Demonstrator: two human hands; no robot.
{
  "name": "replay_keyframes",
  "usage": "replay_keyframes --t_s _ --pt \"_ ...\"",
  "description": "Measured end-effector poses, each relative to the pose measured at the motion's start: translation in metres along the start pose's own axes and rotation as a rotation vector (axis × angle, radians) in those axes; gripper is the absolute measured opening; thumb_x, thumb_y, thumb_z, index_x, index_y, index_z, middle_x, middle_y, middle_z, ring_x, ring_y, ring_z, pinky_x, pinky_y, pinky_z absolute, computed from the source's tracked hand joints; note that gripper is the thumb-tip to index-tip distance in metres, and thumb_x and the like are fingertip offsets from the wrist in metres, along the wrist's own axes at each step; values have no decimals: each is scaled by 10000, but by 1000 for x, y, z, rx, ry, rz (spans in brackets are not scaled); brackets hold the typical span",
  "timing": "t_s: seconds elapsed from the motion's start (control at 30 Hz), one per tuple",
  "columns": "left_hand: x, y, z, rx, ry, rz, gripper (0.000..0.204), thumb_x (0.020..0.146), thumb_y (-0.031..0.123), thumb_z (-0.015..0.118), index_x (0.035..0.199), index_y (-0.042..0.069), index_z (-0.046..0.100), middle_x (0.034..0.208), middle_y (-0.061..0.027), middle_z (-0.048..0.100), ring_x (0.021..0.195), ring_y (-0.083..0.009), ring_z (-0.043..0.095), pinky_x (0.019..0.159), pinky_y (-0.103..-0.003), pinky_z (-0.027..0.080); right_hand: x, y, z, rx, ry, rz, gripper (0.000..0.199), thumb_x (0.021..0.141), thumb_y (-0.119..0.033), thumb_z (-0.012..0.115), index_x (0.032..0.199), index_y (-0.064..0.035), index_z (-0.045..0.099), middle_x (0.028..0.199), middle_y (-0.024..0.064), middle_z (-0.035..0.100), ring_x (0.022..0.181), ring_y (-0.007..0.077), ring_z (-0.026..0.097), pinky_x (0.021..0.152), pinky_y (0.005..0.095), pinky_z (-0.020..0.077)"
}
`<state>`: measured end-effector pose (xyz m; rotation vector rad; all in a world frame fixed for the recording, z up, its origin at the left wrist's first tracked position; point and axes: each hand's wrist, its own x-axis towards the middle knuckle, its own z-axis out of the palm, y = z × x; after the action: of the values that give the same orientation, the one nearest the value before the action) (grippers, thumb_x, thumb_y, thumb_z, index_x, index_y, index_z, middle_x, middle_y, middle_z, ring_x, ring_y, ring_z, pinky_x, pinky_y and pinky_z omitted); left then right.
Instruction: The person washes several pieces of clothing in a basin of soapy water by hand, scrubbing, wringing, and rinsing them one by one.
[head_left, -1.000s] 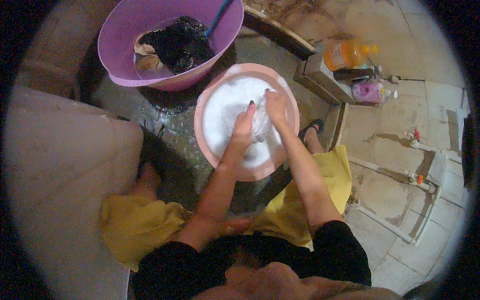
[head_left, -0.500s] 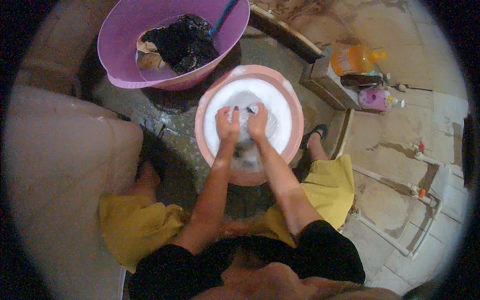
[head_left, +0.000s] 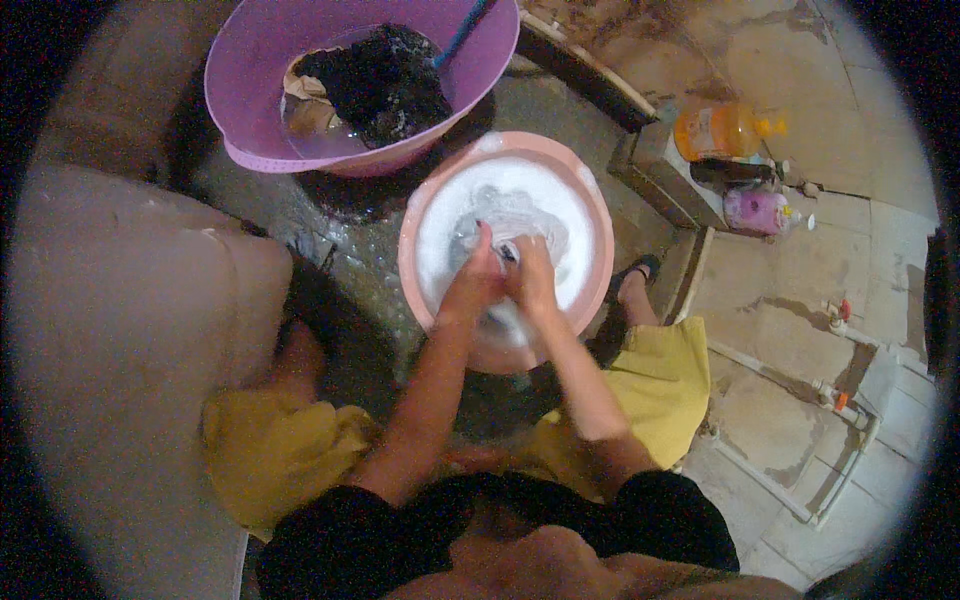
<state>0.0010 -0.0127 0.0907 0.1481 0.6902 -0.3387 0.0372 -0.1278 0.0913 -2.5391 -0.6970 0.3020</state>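
Observation:
A pink basin [head_left: 606,245] full of white suds [head_left: 575,210] stands on the floor in front of me. Over it, my left hand [head_left: 482,278] and my right hand [head_left: 533,270] are close together, fingers curled in. Between them they grip a wet cloth [head_left: 509,253], pale with a dark patch; most of it is hidden by the hands and foam. The left thumb points up and away from me. Greyish, rippled water shows through the foam just beyond the fingers.
Far left stands a large purple tub [head_left: 235,110] with soaked black clothes [head_left: 390,85], a beige cloth [head_left: 308,88] and a blue stick [head_left: 462,32]. On a ledge at right are an orange bottle [head_left: 715,132] and a pink bottle [head_left: 752,212]. Pipes with a red-handled valve [head_left: 840,311] run along the tiled wall.
My hands were apart, each on the cloth; now they have come together and drawn nearer to me. The view has shifted slightly.

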Motion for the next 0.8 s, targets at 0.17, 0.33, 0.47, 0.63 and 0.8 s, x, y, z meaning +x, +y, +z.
replay_keyframes --t_s 0.17,0.33,0.47,0.63,0.8 --pt "20 -32 -16 912 55 330 574 915 468 419 1254 9 480 1218 -136 549 1104 -279 520 984 -393 367 -42 -78 -16 -53 51 -30 266 719 -236 629 874 -19 614 883 218 604 818 357 584 674 412 470" --pt "54 -42 -31 1231 233 420 570 911 425 443 1268 -19 459 1190 -165 557 1061 -271 549 942 -405 404 32 21 -12 332 282 643 268 820 -236 581 786 26 622 664 141 602 584 281 569 556 377 441" --pt "28 -74 -22 643 124 743 603 903 446 444 1272 -31 453 1139 -177 578 996 -268 577 858 -412 459 -4 10 3 156 342 459 333 849 -284 537 770 28 625 680 176 610 624 316 591 601 413 451" --pt "86 -73 -59 -204 296 242 562 905 470 454 1240 19 491 1125 -98 584 975 -257 570 839 -383 470 27 10 -5 165 117 417 430 874 -381 486 778 7 642 740 237 626 693 377 615 665 472 457" --pt "68 -55 -82 -237 -130 198 383 924 333 453 1176 56 533 1034 -96 583 924 -231 550 823 -363 461 -11 -12 23 59 345 63 326 844 -303 565 726 0 592 636 201 570 581 381 544 547 479 406"
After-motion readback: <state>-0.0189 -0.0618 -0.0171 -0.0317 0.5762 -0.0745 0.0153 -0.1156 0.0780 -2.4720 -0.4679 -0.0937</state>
